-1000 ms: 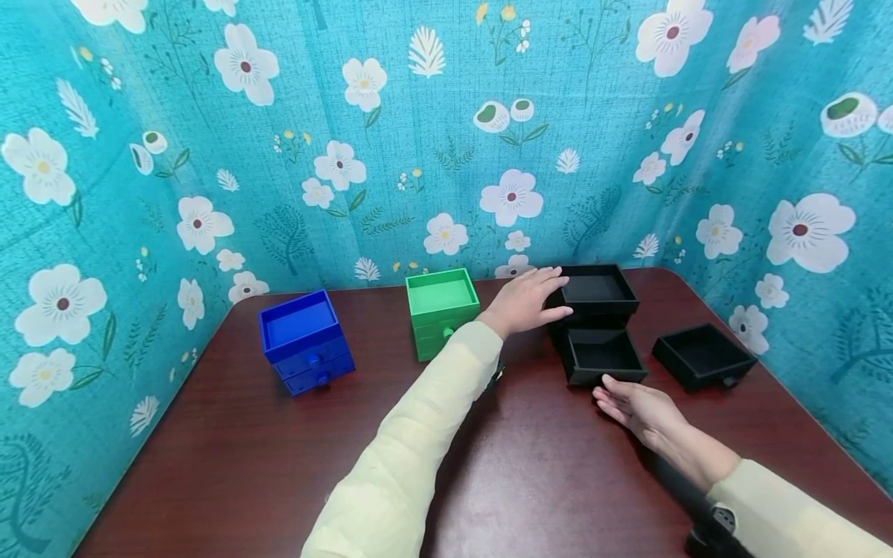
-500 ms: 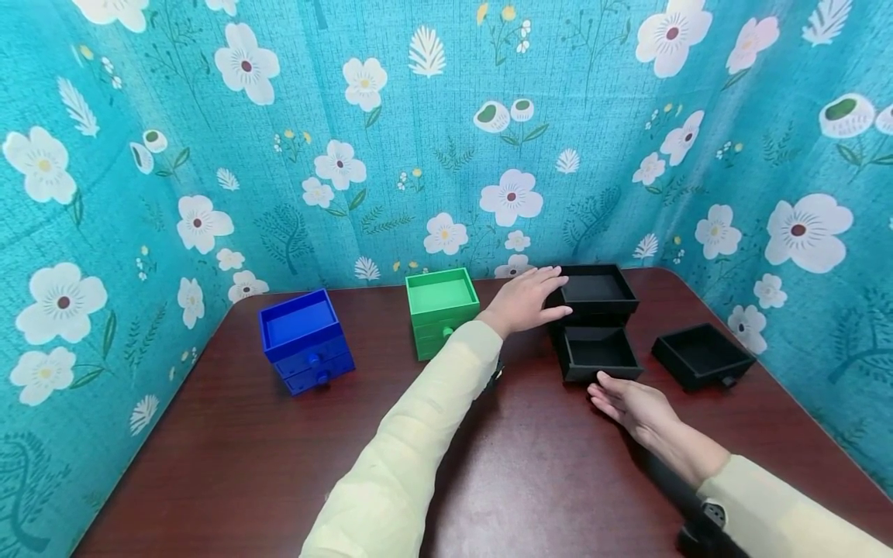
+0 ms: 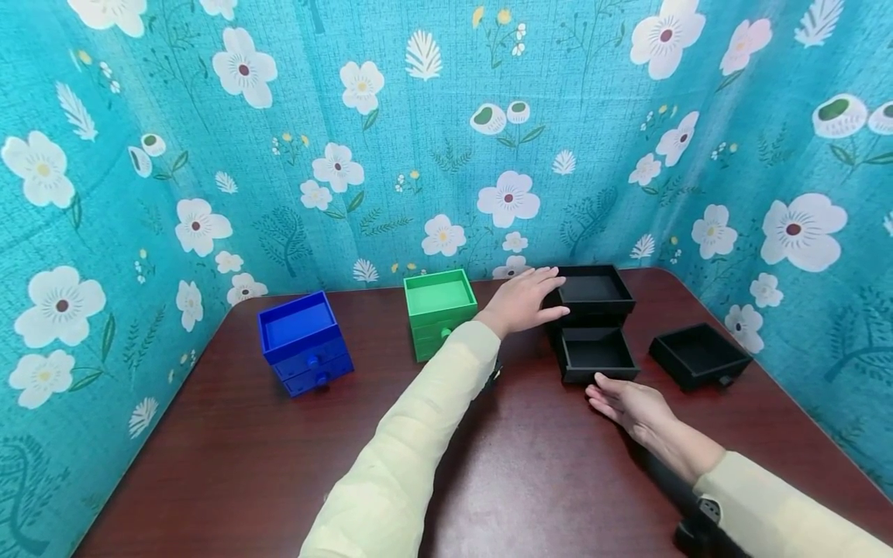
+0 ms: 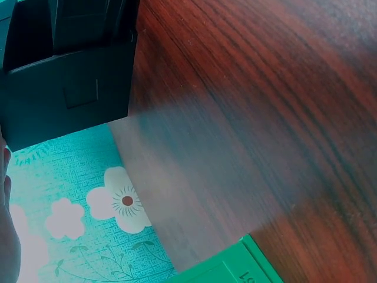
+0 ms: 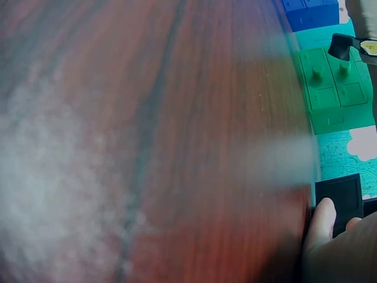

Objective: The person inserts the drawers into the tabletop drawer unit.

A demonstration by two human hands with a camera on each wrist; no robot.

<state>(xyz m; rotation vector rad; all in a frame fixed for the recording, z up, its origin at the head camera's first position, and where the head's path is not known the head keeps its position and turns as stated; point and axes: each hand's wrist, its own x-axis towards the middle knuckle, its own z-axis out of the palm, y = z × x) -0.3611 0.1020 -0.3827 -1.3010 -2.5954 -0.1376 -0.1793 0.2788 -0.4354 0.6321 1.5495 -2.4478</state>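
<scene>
In the head view a black mini drawer cabinet (image 3: 593, 283) stands at the back right, with a black drawer (image 3: 598, 353) jutting from its front. My right hand (image 3: 638, 407) is at that drawer's front, thumb and fingers at the lower front edge; the knob is hidden. The right wrist view has the thumb (image 5: 321, 221) against the black front panel (image 5: 340, 194), with another fingertip beside it. My left hand (image 3: 523, 300) rests with fairly straight fingers against the cabinet's left side, fingertips at the top rim. In the left wrist view only a sliver of it shows beside the cabinet (image 4: 70, 94).
A loose black drawer (image 3: 700, 355) lies on the brown table (image 3: 530, 465), right of the cabinet. A green drawer cabinet (image 3: 441, 310) and a blue one (image 3: 305, 341) stand to the left. A flowered turquoise curtain (image 3: 418, 132) hangs around the table's back and sides.
The drawer and my right hand have shifted slightly back and left, toward the cabinet. My left hand stays in place against the cabinet.
</scene>
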